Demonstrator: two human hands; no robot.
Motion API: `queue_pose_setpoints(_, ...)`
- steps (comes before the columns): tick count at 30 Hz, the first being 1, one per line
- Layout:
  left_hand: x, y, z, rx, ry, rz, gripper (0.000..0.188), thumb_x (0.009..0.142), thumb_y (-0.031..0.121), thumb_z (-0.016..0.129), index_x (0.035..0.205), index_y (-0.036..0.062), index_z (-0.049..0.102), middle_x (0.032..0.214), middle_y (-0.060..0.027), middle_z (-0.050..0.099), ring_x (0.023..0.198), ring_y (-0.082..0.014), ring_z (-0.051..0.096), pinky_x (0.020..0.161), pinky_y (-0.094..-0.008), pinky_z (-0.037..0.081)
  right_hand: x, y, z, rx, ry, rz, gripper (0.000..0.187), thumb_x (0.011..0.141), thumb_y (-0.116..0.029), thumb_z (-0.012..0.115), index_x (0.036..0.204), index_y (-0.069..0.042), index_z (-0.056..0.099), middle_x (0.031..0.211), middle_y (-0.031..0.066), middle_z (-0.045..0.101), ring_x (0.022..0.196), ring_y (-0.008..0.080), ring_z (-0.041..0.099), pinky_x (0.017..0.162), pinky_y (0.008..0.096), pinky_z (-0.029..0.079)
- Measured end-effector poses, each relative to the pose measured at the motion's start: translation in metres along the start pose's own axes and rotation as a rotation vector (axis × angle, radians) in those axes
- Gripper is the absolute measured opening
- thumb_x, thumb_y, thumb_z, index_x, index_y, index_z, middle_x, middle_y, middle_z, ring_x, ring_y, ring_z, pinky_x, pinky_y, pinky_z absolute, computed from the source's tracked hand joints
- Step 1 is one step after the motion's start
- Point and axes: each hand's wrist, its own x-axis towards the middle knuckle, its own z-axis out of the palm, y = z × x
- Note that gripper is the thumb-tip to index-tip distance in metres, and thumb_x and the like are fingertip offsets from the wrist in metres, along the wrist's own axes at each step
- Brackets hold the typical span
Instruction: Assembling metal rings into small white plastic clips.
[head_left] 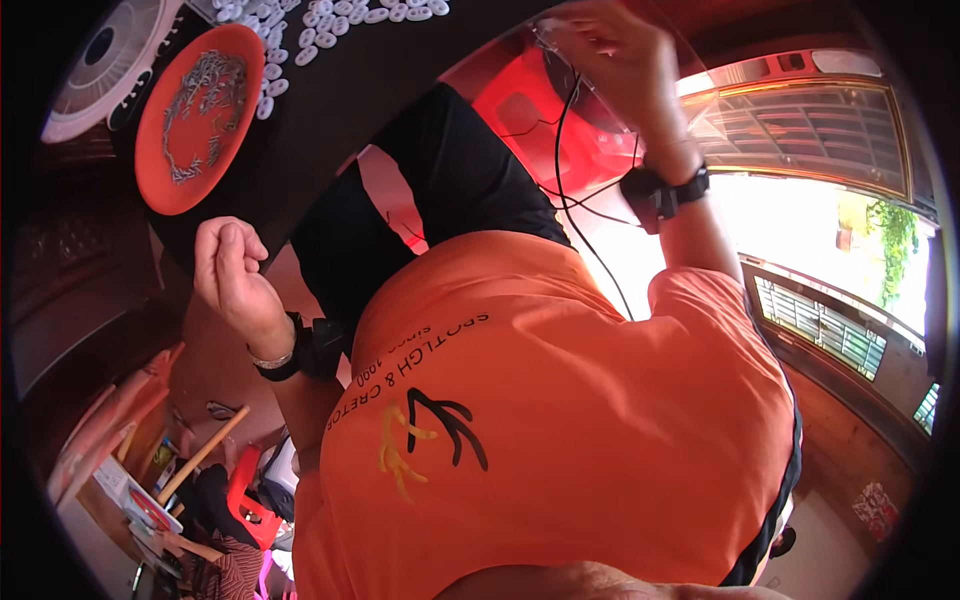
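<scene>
Sunlit opening [775, 225] at right; pale grille [822, 325] beside it; greenery [895, 250] outside.

Greenery [896, 250] shows in a bright opening [775, 215] at right, near a barred window [820, 325]; at lower left slants a wooden stick [205, 452].

- Screws [210, 85] lie in a plate [152, 150] near the left end of the table [330, 120].
- Small pieces [325, 40] spread right of the plate, farther from the near edge.
- An appliance [100, 50] sits left of the plate.
- The left hand [238, 280] is before the plate, just off the near edge.
- The right hand [622, 55] is well to the right.
</scene>
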Motion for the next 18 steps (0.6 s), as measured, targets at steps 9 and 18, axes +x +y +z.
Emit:
queue_pose_setpoints(9,0.004,-0.005,-0.002,0.026,-0.015,-0.009,0.017,0.088,0.009,0.046,0.073,0.0019,0.051,0.063,0.0001,0.044,0.056,-0.0057,0.033,0.052,-0.0204,0.024,-0.079,0.164,-0.089,-0.922,-0.458,0.468,0.014,0.077,-0.021,0.058,0.084,-0.013,0.067,0.080,0.0148,0.064,0.078,0.0340,0.062,0.069,0.0427,0.049)
queue_pose_setpoints(18,0.002,-0.002,-0.010,0.026,0.028,-0.065,0.013,0.087,0.008,0.050,0.076,0.0024,0.054,0.064,0.0026,0.044,0.056,-0.0038,0.036,0.051,-0.0193,0.026,-0.047,0.124,-0.079,-0.984,-0.382,0.343,0.022,0.084,-0.031,0.060,0.094,-0.014,0.068,0.083,0.0146,0.066,0.082,0.0328,0.064,0.071,0.0439,0.050)
